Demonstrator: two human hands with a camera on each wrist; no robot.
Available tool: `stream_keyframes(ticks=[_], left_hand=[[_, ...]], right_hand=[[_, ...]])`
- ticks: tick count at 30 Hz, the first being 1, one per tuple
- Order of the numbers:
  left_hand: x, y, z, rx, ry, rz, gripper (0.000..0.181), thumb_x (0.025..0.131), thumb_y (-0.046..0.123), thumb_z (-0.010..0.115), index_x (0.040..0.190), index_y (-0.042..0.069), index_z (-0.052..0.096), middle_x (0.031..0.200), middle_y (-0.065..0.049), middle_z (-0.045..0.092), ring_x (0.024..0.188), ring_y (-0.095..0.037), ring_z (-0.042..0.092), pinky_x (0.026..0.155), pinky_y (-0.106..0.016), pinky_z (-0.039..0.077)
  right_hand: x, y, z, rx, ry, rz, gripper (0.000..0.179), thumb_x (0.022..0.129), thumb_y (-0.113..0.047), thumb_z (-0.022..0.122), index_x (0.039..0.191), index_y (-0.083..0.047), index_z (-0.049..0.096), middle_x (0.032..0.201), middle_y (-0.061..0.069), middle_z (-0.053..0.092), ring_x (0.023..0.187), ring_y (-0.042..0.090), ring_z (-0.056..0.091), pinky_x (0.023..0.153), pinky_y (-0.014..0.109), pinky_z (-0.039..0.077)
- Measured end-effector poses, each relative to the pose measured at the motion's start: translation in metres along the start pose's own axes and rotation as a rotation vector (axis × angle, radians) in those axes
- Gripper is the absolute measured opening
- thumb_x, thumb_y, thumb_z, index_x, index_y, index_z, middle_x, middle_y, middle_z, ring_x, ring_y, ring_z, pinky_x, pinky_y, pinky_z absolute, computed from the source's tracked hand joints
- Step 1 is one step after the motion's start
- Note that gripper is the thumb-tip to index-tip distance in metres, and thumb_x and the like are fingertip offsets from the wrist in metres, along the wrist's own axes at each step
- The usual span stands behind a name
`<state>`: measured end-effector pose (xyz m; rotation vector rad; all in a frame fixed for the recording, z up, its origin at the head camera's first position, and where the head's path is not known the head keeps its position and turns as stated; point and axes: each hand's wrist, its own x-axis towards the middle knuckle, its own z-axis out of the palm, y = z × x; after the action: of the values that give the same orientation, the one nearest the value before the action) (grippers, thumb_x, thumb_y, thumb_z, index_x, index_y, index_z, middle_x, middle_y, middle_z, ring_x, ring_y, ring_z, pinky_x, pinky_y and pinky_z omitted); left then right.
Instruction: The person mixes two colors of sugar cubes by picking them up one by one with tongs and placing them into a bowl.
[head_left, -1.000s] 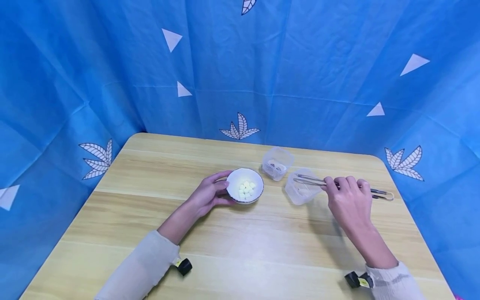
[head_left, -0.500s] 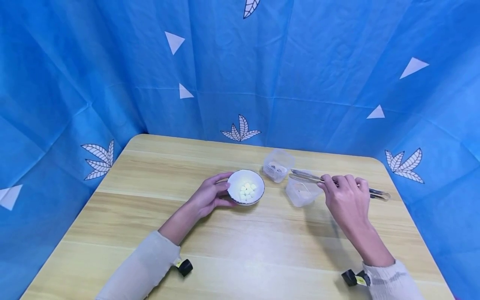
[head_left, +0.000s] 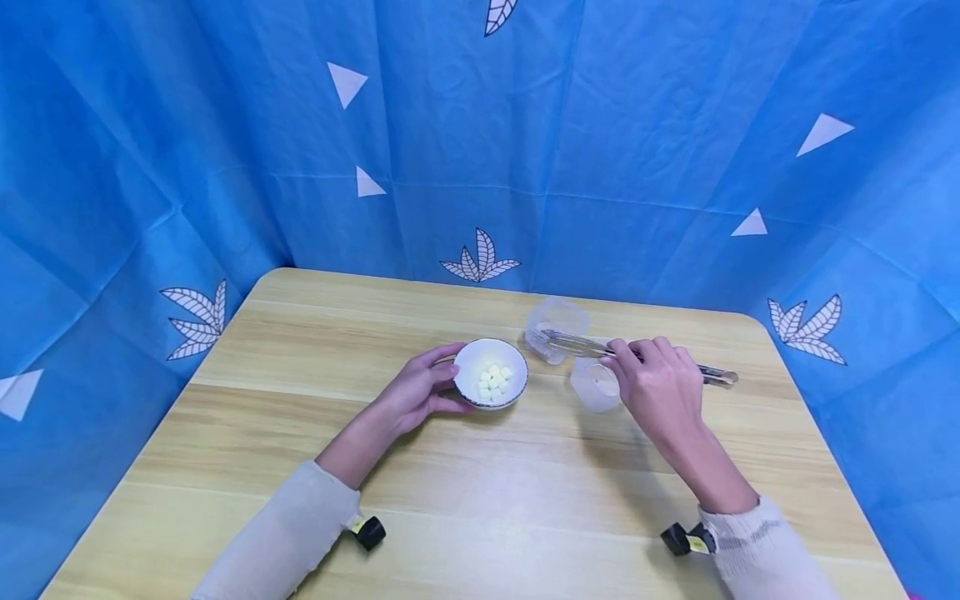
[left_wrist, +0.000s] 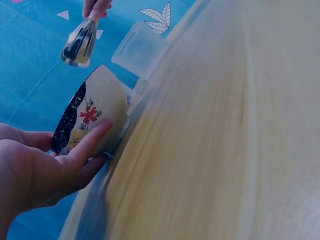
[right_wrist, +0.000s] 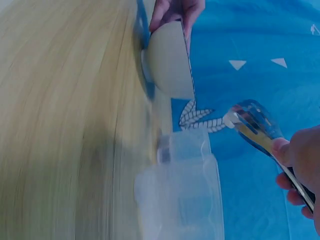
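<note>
Although the far box is partly hidden by tongs gripped in the right hand, a dark-rimmed white bowl of pale cubes is held near it by the left hand.

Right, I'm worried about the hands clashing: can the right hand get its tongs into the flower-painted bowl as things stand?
Probably yes: the right hand holds the metal tongs raised, the flower-painted bowl is uncovered, and the left hand grips the side away from the tongs.
</note>
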<state>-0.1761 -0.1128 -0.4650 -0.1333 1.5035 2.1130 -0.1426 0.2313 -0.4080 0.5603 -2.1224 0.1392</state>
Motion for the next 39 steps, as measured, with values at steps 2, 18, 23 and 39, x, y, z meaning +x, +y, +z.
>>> stream_keyframes(ticks=[2,18,23,39], left_hand=[[0.0,0.0,0.0,-0.004,0.0,0.001,0.054,0.108,0.006,0.045,0.161,0.017,0.038,0.165,-0.019,0.033,0.144,-0.046,0.046,0.097,-0.059,0.061],[-0.002,0.001,-0.001,0.001,-0.006,0.004,0.053,0.108,0.008,0.046,0.16,0.018,0.039,0.164,-0.019,0.034,0.141,-0.044,0.048,0.098,-0.058,0.061],[-0.001,0.001,0.0,0.002,-0.002,0.001,0.053,0.108,0.008,0.046,0.16,0.018,0.039,0.164,-0.02,0.035,0.14,-0.044,0.049,0.098,-0.058,0.061],[-0.002,0.001,0.001,0.019,-0.003,0.006,0.053,0.109,0.008,0.045,0.16,0.017,0.039,0.163,-0.02,0.036,0.139,-0.044,0.051,0.098,-0.057,0.061]], right_hand=[[0.003,-0.004,0.003,0.016,-0.005,-0.016,0.021,0.098,-0.03,0.069,0.094,-0.011,0.077,0.08,0.014,0.076,0.07,0.033,0.066,0.052,0.043,0.05],[0.007,-0.023,0.016,0.028,-0.123,-0.164,0.02,0.092,-0.03,0.073,0.095,-0.012,0.079,0.08,0.009,0.076,0.073,0.03,0.068,0.054,0.038,0.051],[0.008,-0.024,0.015,0.014,-0.173,-0.167,0.021,0.093,-0.032,0.073,0.099,-0.012,0.078,0.083,0.01,0.077,0.075,0.03,0.07,0.057,0.039,0.054],[0.016,-0.017,0.014,0.084,-0.225,-0.136,0.023,0.095,-0.03,0.074,0.102,-0.008,0.077,0.083,0.011,0.075,0.068,0.029,0.068,0.053,0.039,0.056]])
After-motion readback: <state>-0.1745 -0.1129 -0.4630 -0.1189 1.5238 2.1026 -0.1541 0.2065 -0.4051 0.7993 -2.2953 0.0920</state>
